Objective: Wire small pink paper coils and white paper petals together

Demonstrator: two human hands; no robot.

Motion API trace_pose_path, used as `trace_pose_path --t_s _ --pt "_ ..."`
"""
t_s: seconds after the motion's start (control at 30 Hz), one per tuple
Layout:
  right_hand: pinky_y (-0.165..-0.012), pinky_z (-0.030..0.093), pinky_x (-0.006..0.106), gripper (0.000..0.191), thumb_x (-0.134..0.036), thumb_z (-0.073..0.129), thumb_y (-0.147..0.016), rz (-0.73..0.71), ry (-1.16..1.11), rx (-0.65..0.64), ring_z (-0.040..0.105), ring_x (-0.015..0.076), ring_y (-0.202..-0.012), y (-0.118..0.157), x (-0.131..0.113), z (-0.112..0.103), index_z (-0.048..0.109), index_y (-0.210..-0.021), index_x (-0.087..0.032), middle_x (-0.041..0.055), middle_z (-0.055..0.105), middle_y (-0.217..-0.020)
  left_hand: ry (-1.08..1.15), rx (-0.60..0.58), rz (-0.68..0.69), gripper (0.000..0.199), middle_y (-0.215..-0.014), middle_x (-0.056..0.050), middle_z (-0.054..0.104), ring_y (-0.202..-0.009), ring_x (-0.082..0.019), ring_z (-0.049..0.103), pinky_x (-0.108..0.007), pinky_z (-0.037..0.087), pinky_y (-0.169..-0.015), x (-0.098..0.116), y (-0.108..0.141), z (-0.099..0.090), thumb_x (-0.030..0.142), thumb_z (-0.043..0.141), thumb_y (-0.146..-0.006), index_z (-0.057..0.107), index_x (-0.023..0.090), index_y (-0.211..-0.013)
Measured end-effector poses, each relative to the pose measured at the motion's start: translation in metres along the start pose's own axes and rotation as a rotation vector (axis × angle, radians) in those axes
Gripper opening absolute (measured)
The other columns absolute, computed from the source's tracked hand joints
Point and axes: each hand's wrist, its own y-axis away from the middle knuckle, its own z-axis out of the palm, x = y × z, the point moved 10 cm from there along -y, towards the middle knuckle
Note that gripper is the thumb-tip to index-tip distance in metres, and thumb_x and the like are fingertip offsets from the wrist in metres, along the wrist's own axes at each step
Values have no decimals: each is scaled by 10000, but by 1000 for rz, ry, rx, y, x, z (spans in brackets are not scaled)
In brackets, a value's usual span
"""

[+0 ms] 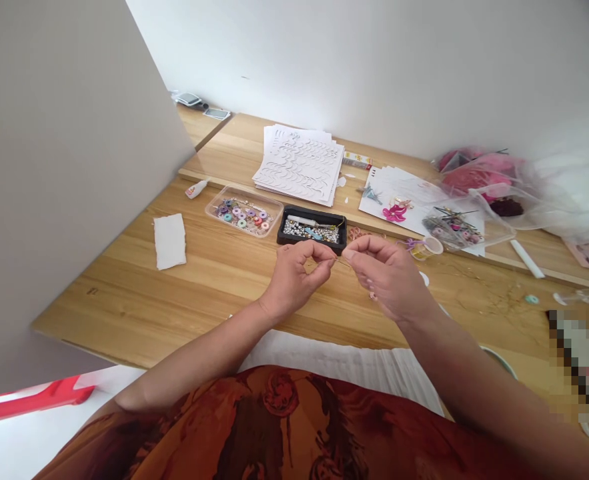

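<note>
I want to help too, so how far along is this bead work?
Done: a pink flower lying on the papers looks finished. In hand: the left hand and right hand pinch what looks like a thin wire. Left: many beads remain in the black tray and clear tray.

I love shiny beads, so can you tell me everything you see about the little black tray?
The black tray is small, shallow and rectangular, with a raised rim, and looks like plastic. It lies flat on the wooden table and is filled with white pearl-like beads, plus a pale blue piece. One near corner sits very close to the right hand.
</note>
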Motion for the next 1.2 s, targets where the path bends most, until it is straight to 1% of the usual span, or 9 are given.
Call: trace_pose_path --t_s 0.13,0.3,0.43,0.53,0.7,0.8,0.87,1.03,1.2 --pt "-454 189 260 154 -311 751 -759 -63 173 -29 297 56 -467 -8 -10 -7 668 -730 -185 -71 480 -549 105 -63 -60 50 -871 -37 753 -862 -170 695 -311 521 -844 -7 0 6 206 653 -872 670 190 -828" --pt "-465 195 260 174 -343 742 -794 -91 290 -41 311 60 -478 -15 -10 -12 684 -761 -182 -64 498 -557 244 -117 -156 125 -889 -58 735 -875 -175 670 -321 509 -864 -14 1 11 288 693 -871 675 173 -824" --pt "-456 194 255 206 -360 775 -743 -52 180 -49 306 55 -473 -19 -2 -11 674 -733 -181 -61 515 -574 365 -132 -238 174 -907 -61 732 -884 -169 659 -320 497 -885 -22 2 14 335 727 -856 694 165 -841" --pt "-438 181 244 261 -388 824 -678 49 49 -51 305 51 -445 -21 13 -9 664 -706 -184 -72 488 -529 468 -120 -293 194 -917 -58 735 -894 -166 658 -320 492 -893 -29 3 16 353 750 -840 698 167 -828" --pt "-416 139 219 374 -408 912 -578 275 -172 -91 284 34 -392 -12 50 5 641 -712 -188 -93 459 -478 595 -21 -332 255 -918 -47 736 -883 -156 653 -326 498 -897 -36 2 13 384 799 -782 661 173 -746" --pt "-412 151 214 398 -425 914 -569 324 -229 -88 298 33 -387 -3 64 16 618 -696 -190 -90 471 -481 630 33 -350 282 -919 -49 749 -900 -163 673 -347 502 -931 -39 2 11 395 810 -761 634 177 -728" --pt "-416 174 215 373 -422 896 -594 279 -208 -50 313 38 -403 1 65 18 622 -690 -189 -83 483 -489 642 74 -369 281 -899 -48 757 -896 -172 689 -361 511 -929 -43 3 9 394 810 -756 628 181 -743" --pt "-454 254 240 243 -391 807 -732 30 36 12 375 75 -471 9 46 17 678 -729 -186 -49 531 -534 601 161 -381 226 -864 -42 755 -888 -172 700 -364 521 -921 -49 4 2 348 780 -774 631 178 -766" --pt "-503 328 265 140 -323 708 -845 -179 294 18 455 109 -525 19 23 19 691 -780 -200 -26 580 -600 515 168 -360 154 -868 -39 744 -867 -159 690 -332 524 -888 -47 4 -2 288 740 -800 638 173 -785"
